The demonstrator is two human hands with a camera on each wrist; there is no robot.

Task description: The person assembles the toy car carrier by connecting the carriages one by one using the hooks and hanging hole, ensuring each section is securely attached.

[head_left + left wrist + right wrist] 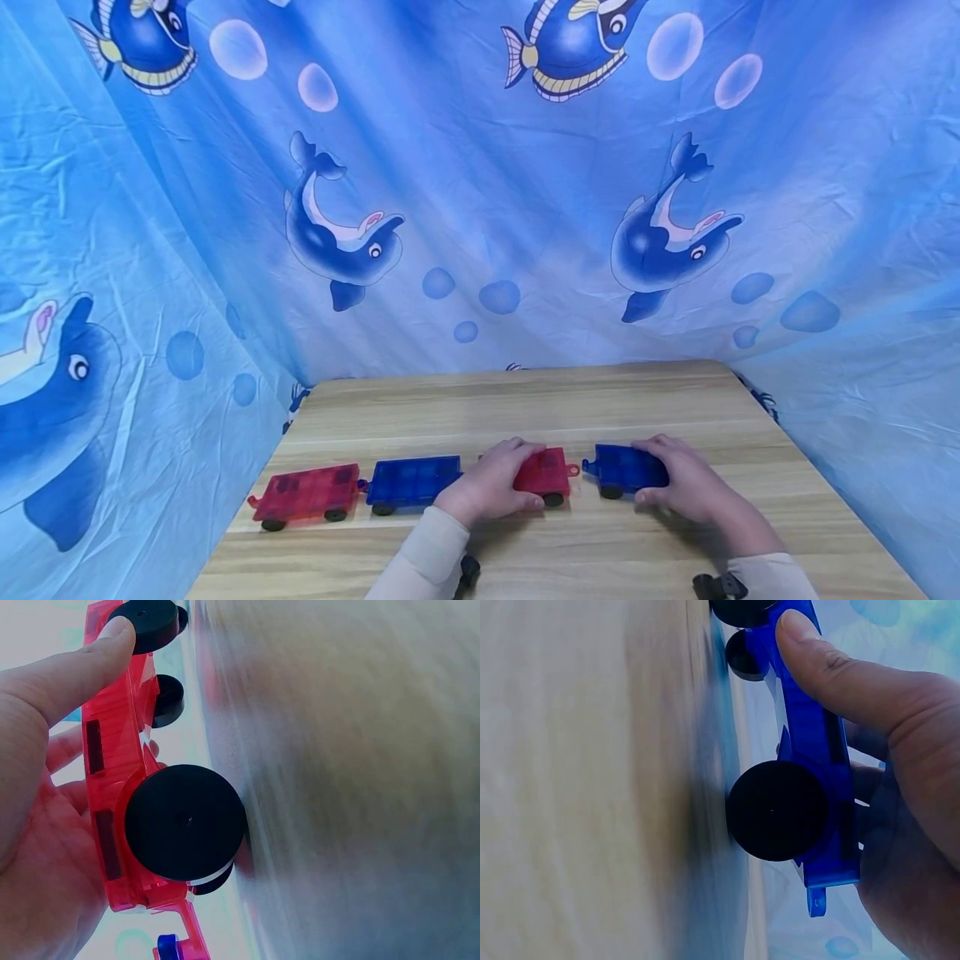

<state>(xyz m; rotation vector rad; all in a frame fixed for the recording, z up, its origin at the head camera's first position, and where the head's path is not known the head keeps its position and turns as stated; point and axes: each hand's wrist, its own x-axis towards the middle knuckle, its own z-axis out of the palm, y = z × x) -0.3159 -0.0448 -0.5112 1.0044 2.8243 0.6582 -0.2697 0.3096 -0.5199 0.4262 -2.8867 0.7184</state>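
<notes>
My left hand grips a red toy train car across its sides, the thumb by a black wheel in the left wrist view. To its right, my right hand holds a blue toy train car, thumb on the near side and fingers on the far side. The red car's ring coupler and the blue car's hook face each other with a small gap. Left of my left hand stand another blue car and another red car, joined by their couplers. My left hand hides part of its car.
The cars stand in a row on a wood-grain table. Behind and at both sides hangs a blue curtain printed with dolphins, fish and bubbles. Dark straps with small devices sit at my wrists.
</notes>
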